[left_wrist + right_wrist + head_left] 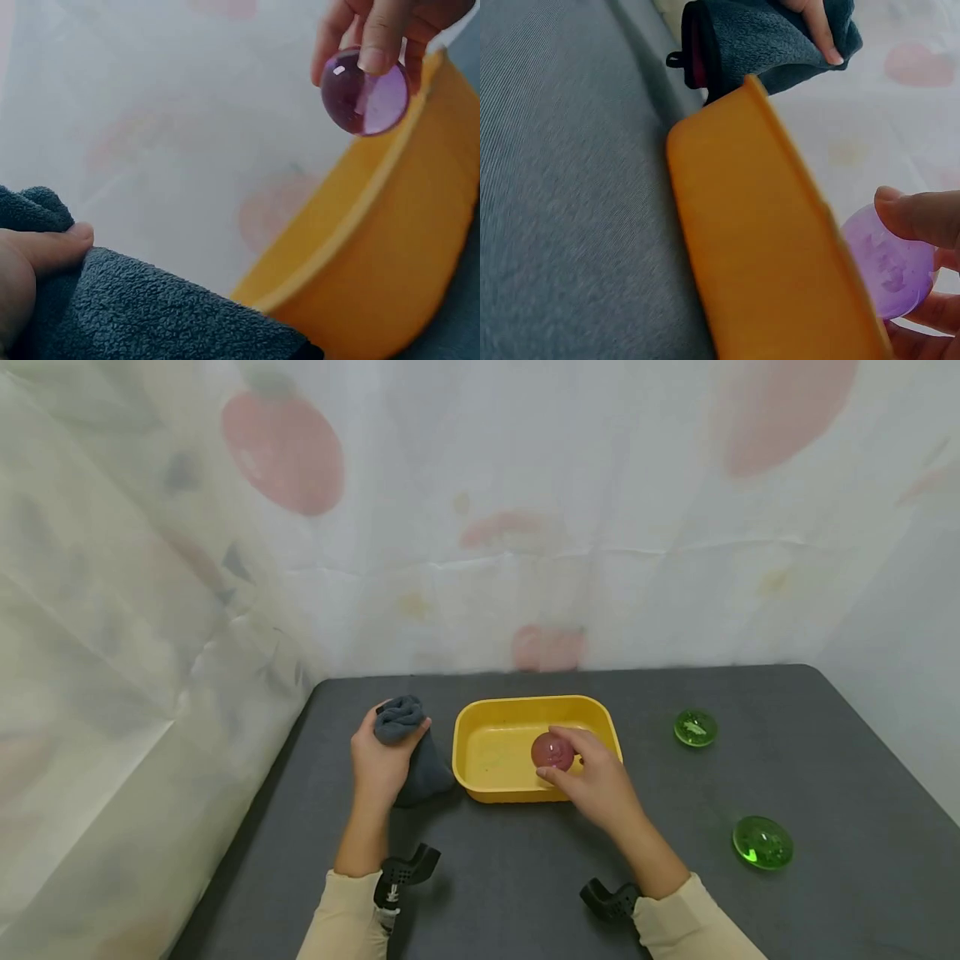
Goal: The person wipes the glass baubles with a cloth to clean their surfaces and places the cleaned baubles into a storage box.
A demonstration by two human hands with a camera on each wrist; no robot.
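My right hand (581,768) pinches a purple translucent round piece (552,750) over the inside of a yellow tub (480,718). The same purple piece (364,91) shows in the left wrist view under my fingertips (379,41), above the tub's rim (390,187). In the right wrist view the purple piece (891,262) sits behind the tub's wall (757,240). Left of the tub, my left hand (384,758) grips a bunched dark grey cloth (408,747), thumb pressed on the cloth (150,315). The cloth (769,37) hangs down to the table.
Two green translucent round pieces lie on the dark grey table (750,910): one (695,727) right of the tub, another (762,842) nearer me on the right. A pale patterned curtain (525,510) closes the back and left sides.
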